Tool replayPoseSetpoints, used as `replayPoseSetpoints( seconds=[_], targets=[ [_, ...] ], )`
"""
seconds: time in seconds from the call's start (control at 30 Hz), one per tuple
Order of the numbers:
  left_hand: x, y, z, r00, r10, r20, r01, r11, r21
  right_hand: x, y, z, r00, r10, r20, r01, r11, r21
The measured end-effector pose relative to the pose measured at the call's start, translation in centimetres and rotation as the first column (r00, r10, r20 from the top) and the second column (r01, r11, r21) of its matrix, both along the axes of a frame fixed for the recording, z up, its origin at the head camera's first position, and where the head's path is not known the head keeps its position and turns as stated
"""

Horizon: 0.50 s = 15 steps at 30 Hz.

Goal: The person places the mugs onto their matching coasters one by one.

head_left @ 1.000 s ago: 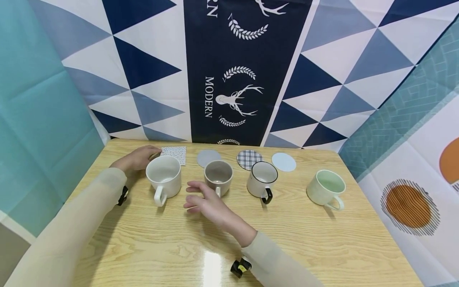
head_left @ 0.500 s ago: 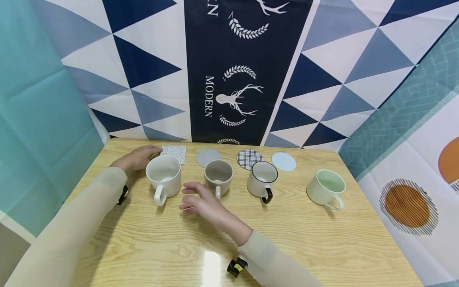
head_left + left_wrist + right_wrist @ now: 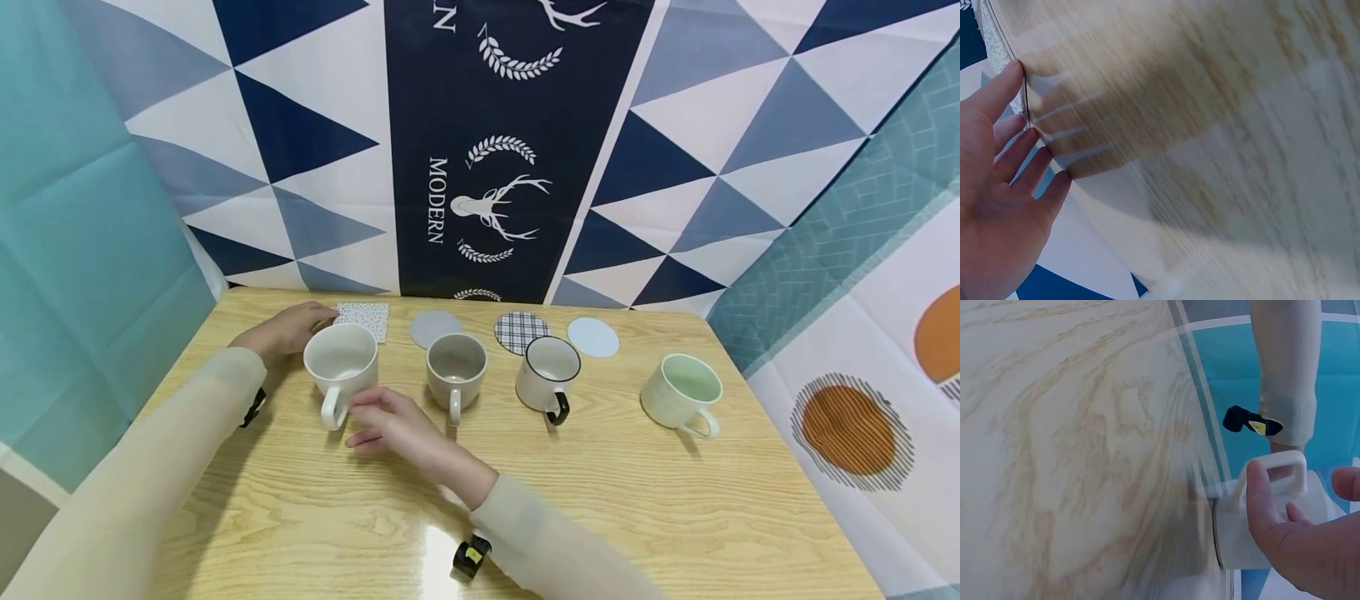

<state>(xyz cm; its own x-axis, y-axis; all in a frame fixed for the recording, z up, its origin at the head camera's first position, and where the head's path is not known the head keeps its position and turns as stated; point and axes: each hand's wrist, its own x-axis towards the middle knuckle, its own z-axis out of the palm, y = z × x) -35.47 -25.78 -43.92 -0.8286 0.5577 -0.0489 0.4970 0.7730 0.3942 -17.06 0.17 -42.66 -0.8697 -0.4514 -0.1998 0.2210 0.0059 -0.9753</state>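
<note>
My left hand (image 3: pixel 288 329) rests at the left edge of a small square speckled coaster (image 3: pixel 363 320). In the left wrist view its fingers (image 3: pixel 1055 190) are spread, tips down on the wood, with one digit at the coaster's thin edge. A wide white mug (image 3: pixel 341 358) stands upright just in front of that coaster, its handle toward me. Beside this handle is my right hand (image 3: pixel 397 429), palm facing left. The right wrist view has a finger (image 3: pixel 1260 494) overlapping the mug's handle (image 3: pixel 1300 472), the thumb apart from it.
To the right stand a taupe mug (image 3: pixel 457 371), a white mug with black rim and handle (image 3: pixel 549 375) and a pale green mug (image 3: pixel 678 392). Behind them lie a grey round coaster (image 3: pixel 437 327), a plaid one (image 3: pixel 521 332) and a pale blue one (image 3: pixel 593 337). Patterned cloth rises behind the table (image 3: pixel 637 500).
My right hand has moved left from in front of the taupe mug to the white mug's handle. My left hand, the mugs and the coasters have stayed in place.
</note>
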Motion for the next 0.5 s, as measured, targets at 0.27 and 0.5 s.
replayPoseSetpoints(
  seconds=[0.27,0.5],
  targets=[
    [0.3,0.0,0.1,1.000,0.015,0.004,-0.015,1.000,0.012,0.2,-1.7,-0.6,1.000,0.011,0.020,-0.011,1.000,-0.012],
    [0.5,0.1,0.1,0.999,0.044,0.016,-0.044,0.999,-0.007,0.1,-2.8,-1.1,0.999,-0.010,0.051,0.012,0.999,-0.040]
  ],
)
